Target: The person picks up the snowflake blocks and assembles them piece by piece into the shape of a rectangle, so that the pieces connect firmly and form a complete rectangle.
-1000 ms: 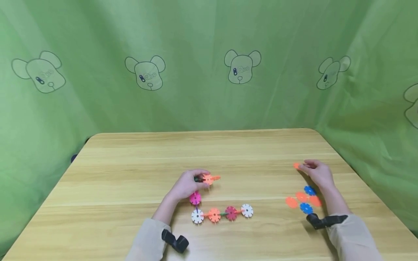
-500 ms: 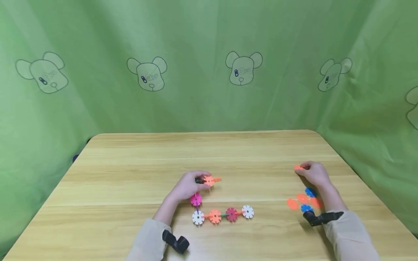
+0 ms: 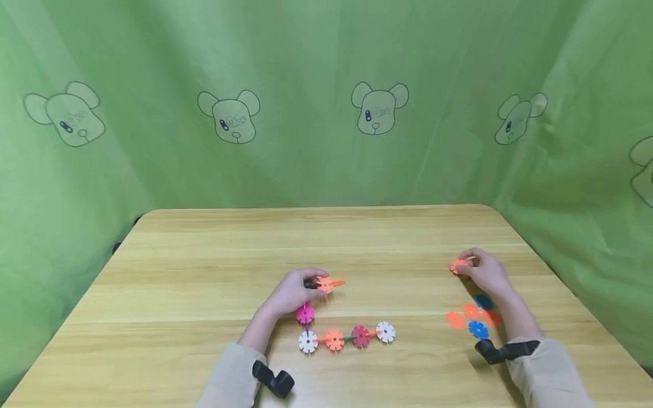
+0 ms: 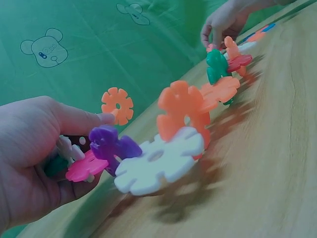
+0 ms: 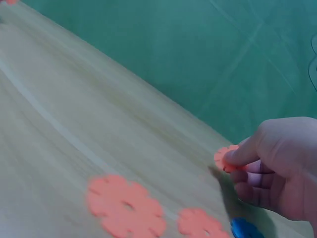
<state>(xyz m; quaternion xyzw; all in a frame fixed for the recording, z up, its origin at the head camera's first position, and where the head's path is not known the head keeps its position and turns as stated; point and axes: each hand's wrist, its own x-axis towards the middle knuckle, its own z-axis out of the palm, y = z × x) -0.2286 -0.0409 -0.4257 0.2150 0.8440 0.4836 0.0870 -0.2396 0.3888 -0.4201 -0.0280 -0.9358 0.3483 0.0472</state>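
Observation:
A chain of slotted plastic discs lies bent on the table, with a white disc (image 3: 308, 341) at its corner and another white disc (image 3: 385, 332) at its right end. My left hand (image 3: 294, 292) grips the far end of this chain, thumb and fingers about an orange disc (image 3: 324, 284). In the left wrist view, a purple disc (image 4: 111, 146) stands slotted into the white corner disc beside that hand. Over on the right, my right hand (image 3: 486, 272) pinches a loose orange disc (image 5: 226, 157) between thumb and fingers, held above the table.
Below my right hand lie several loose discs, among them an orange disc (image 3: 456, 320) and a blue disc (image 3: 478, 330). A green curtain (image 3: 306, 158) with bear-head drawings hangs behind the wooden table (image 3: 214, 243). Each wrist carries a black camera.
My right hand has moved slightly left with the orange disc, which now turns its flat face more to the head view. My left hand stays at the chain's end.

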